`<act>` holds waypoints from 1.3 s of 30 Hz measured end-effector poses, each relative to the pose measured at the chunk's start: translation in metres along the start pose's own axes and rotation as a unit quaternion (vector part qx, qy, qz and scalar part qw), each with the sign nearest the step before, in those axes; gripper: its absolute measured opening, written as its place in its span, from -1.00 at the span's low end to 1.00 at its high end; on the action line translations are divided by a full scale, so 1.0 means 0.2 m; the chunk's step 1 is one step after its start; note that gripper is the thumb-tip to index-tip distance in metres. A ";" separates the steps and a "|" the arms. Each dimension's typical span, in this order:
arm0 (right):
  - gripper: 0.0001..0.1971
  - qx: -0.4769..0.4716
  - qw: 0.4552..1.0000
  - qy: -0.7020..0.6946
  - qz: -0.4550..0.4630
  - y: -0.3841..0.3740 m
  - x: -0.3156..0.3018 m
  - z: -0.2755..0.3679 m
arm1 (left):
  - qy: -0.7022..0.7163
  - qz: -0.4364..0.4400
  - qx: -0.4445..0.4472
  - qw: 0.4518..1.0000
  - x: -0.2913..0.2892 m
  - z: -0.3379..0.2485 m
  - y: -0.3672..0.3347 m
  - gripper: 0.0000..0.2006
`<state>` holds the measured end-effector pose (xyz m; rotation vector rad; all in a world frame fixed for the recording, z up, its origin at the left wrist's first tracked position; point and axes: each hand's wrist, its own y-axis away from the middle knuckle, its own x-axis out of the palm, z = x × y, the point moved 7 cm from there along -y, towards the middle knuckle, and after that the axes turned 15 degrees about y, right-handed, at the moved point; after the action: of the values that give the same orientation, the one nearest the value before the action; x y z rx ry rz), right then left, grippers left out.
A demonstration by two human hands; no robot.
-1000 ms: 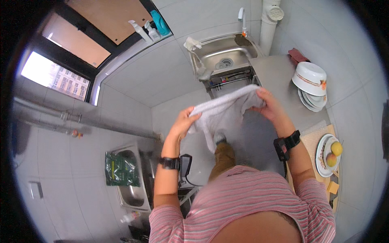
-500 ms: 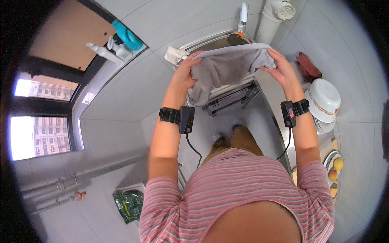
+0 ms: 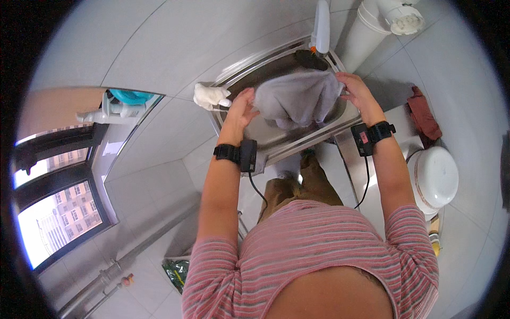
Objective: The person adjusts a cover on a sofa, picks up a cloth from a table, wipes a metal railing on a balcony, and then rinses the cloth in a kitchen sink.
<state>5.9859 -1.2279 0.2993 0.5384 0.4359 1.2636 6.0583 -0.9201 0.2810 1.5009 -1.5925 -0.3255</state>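
A grey cloth [image 3: 299, 98] hangs spread between my two hands over a steel sink [image 3: 249, 80]. My left hand [image 3: 241, 106] grips its left edge. My right hand [image 3: 356, 90] grips its right edge. The cloth's lower folds droop into the basin. A tap with a white upright body [image 3: 321, 24] stands at the sink's far rim, just beyond the cloth. Both wrists wear black bands with small black boxes.
A white crumpled rag [image 3: 208, 96] lies on the sink's left corner. White stacked bowls [image 3: 434, 178] and a dark red cloth [image 3: 423, 114] sit on the counter to the right. A wide white pipe [image 3: 372, 26] rises behind the sink. Bottles [image 3: 114, 109] stand on a window ledge at left.
The view has tipped further toward the sink. Both hands have carried the grey cloth forward and down, from held up in front of me to over the basin.
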 end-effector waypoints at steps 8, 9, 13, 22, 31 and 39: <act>-0.67 -0.062 0.987 0.147 -0.031 -0.36 -0.06 0.08 | 0.088 -0.052 -0.077 0.992 -0.34 0.28 -0.13 -0.66; -0.66 -0.106 0.980 0.167 -0.017 -0.40 -0.04 0.12 | 0.090 -0.054 -0.080 0.991 -0.36 0.29 -0.14 -0.66; -0.57 -0.260 0.946 0.174 0.083 -0.63 0.02 0.22 | 0.139 -0.063 -0.112 0.982 -0.37 0.40 -0.20 -0.67; -0.64 -0.190 0.886 0.401 0.132 -0.79 0.03 0.27 | 0.132 -0.061 -0.119 0.982 -0.35 0.38 -0.21 -0.69; -0.68 -0.306 0.857 0.390 0.139 -0.81 0.11 0.31 | 0.117 -0.100 -0.168 0.974 -0.44 0.62 -0.50 -0.72; -0.72 -0.288 0.833 0.467 0.067 -0.81 0.09 0.30 | 0.132 -0.087 -0.175 0.972 -0.38 0.63 -0.50 -0.77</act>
<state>6.1508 -1.2522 0.2494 -0.6290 0.7862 1.6588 6.0215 -0.9225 0.1060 1.3456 -1.1310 -0.4595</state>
